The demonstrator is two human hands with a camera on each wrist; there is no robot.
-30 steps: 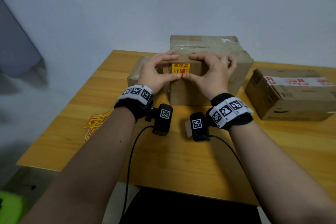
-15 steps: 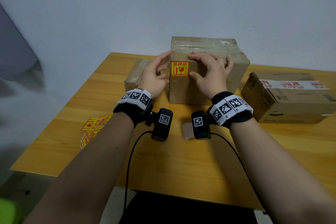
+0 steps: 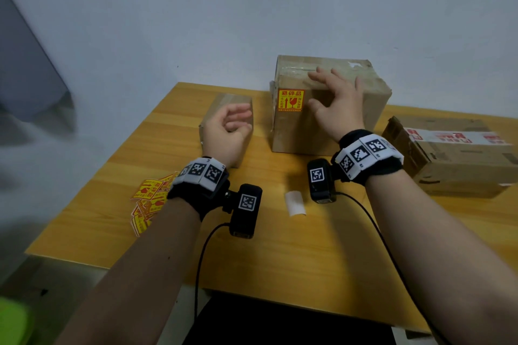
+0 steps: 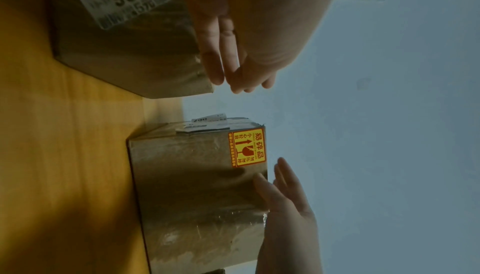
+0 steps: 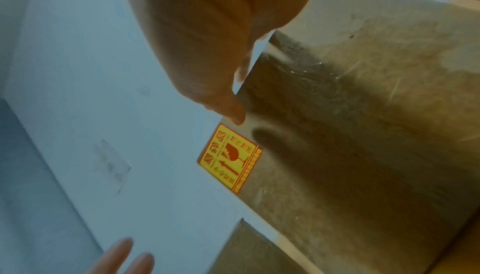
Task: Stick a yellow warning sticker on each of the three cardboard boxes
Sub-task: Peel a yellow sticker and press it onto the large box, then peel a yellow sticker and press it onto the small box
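Yellow stickers (image 3: 148, 199) lie at the counter's (image 3: 308, 260) left edge, nearest the left hand (image 3: 227, 131), loosely curled, empty; right hand (image 3: 336, 103) splayed.

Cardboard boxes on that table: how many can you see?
3. A small box sits at the left behind the left hand, a tall box with a yellow sticker stands mid-table, and a long box lies at the right.

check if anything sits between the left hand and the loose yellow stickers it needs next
Nothing visible does. The left hand hovers empty in front of the small box; the sticker pile lies on bare table near the left edge, nearer the person, partly hidden by the left wrist band.
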